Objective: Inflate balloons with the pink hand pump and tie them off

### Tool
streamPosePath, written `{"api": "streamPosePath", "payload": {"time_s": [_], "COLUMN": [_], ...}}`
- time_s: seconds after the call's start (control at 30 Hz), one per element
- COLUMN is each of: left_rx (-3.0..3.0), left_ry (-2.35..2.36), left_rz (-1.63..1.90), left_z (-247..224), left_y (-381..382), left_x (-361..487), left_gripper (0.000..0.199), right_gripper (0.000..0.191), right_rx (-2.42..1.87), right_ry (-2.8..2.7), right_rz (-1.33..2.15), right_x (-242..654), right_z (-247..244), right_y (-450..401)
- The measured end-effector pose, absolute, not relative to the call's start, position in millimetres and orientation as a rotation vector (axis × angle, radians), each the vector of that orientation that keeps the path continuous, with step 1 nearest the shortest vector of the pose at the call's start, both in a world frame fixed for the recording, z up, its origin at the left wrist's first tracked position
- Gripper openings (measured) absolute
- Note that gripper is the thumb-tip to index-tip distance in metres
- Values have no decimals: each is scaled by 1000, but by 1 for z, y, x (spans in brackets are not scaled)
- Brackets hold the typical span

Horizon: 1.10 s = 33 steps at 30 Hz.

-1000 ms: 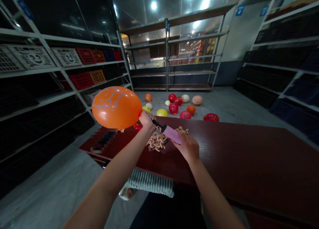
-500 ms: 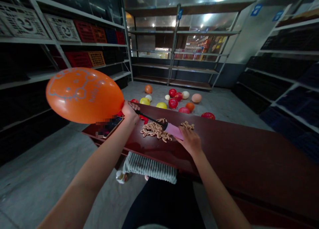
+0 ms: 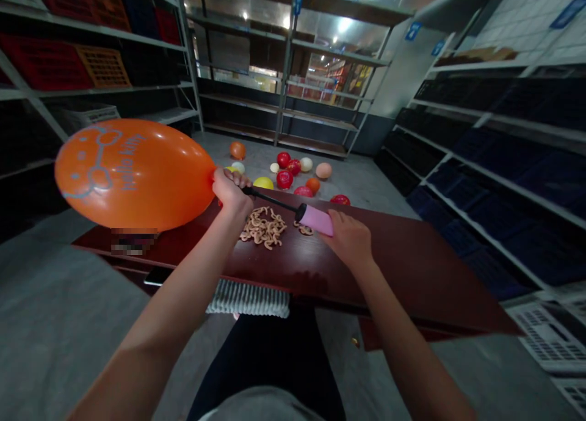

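Observation:
A large inflated orange balloon (image 3: 137, 174) with a printed cartoon face and lettering is at the left. My left hand (image 3: 231, 189) is closed around its neck and the black end of a balloon pump (image 3: 315, 218). The pump's black shaft is drawn out toward that hand. My right hand (image 3: 350, 238) grips the pink barrel from the other side, above the table. Below lies a pile of tan, curly pieces (image 3: 264, 229), with a smaller heap (image 3: 303, 228) beside it under the pump. The balloon's mouth is hidden in my left fingers.
The dark red table (image 3: 375, 268) spans the front. A grey ribbed cloth (image 3: 249, 299) hangs at its near edge. Several balloons (image 3: 284, 179) lie on the floor beyond. Metal shelves (image 3: 280, 107) stand behind, with crates (image 3: 103, 66) on the left racks.
My view has turned to the right, so the table and shelves sit further left. The balloon has rolled, its lettering now plainer. Both hands keep their hold on the pump.

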<state>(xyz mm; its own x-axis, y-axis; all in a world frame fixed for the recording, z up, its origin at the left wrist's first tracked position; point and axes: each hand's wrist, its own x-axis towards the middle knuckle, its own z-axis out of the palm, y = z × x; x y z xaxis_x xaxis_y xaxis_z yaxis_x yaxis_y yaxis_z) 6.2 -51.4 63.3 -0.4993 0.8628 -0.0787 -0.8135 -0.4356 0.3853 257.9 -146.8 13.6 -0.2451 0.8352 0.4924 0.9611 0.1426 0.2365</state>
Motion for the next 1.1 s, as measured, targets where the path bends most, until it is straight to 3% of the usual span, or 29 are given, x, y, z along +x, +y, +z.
{"api": "streamPosePath", "payload": {"time_s": [0.43,0.77,1.1], "left_rx": [300,222,313], "left_ry": [358,343,321], "left_rz": [1673,1871,1964], "left_z": [76,95,120], "left_y": [-95,-88,-104], "left_x": [112,89,22], "left_gripper": [48,45,40], "right_gripper": [38,32,47], "right_rx": [-2086,-1746,-1697], "right_ry": [-2021,-2079,-2184], "right_rz": [-569,-815,-1018], "right_x": [235,251,280], "right_z": [41,51,70], "right_y": [-203,-190,-217]}}
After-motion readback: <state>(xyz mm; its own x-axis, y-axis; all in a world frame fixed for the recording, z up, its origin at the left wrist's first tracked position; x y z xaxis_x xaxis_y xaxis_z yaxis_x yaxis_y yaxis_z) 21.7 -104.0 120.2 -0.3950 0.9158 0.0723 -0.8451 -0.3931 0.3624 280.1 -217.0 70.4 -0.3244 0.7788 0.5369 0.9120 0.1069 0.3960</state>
